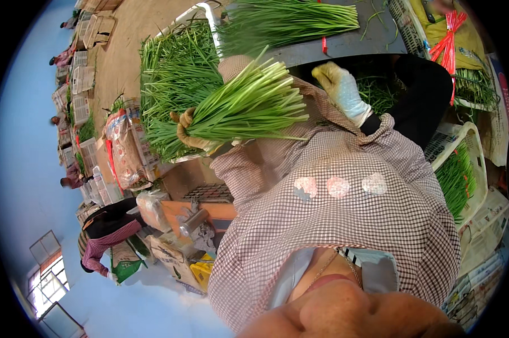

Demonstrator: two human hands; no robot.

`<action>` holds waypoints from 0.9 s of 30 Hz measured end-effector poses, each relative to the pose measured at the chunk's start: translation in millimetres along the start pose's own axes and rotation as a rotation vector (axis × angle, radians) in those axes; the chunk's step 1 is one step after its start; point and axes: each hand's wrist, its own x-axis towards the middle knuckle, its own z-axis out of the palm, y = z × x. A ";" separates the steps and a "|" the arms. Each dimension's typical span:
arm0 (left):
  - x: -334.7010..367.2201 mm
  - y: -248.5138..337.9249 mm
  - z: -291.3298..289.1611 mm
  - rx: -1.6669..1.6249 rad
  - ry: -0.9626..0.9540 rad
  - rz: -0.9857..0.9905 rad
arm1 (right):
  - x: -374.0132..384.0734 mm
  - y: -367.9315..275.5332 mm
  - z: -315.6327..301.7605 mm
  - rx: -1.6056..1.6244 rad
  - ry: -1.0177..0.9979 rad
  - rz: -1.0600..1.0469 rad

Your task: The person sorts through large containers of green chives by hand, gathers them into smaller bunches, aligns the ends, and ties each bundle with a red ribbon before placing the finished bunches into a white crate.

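Observation:
A thick bunch of long green chives [249, 104] lies across my left hand [191, 130], whose brown-stained gloved fingers wrap around it. Its pale stem ends point right and its leaves trail left over a white crate [210, 22] heaped with loose chives [175, 73]. My right hand [338, 87], in a white and yellow-stained glove, is beside the near edge of a dark board [373, 42]. Its fingers are curled together with nothing visible in them. On the board rests another pile of chives [299, 22], with a red strip [324, 45] beneath it.
Red ties [449, 39] hang at the far right beside a yellow sack [468, 42]. A white crate of chives [471, 186] stands to my right. Leftward are a wrapped bundle [128, 149] and an orange bench [212, 210]. Another person [111, 236] bends at lower left.

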 end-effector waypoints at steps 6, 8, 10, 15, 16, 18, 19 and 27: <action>-2.6 -26.4 32.7 -0.114 -0.041 0.026 | 29.8 -63.8 11.9 -0.279 0.143 -0.654; -2.8 -31.1 41.6 -0.088 -0.047 0.028 | 28.6 -68.5 28.6 0.270 -0.267 -0.217; -5.7 -31.3 46.0 -0.033 -0.013 0.062 | 23.8 -57.1 38.3 0.301 -0.129 -0.336; -0.9 -19.1 35.8 -0.061 -0.052 -0.004 | 29.8 -5.0 3.7 0.221 0.097 -0.120; -0.1 -17.8 33.3 -0.072 -0.076 -0.015 | 34.0 0.1 -11.6 -0.121 -0.051 0.050; 0.4 -18.9 31.0 -0.038 -0.091 -0.002 | 32.5 -3.3 -33.6 -0.910 -0.237 -0.092; 0.4 -20.4 31.8 -0.014 -0.108 -0.009 | 34.7 -11.6 -37.7 -0.830 -0.070 -0.202; 7.3 -39.0 40.1 -0.059 -0.095 -0.087 | 51.2 -77.0 29.1 -0.425 -0.001 -0.922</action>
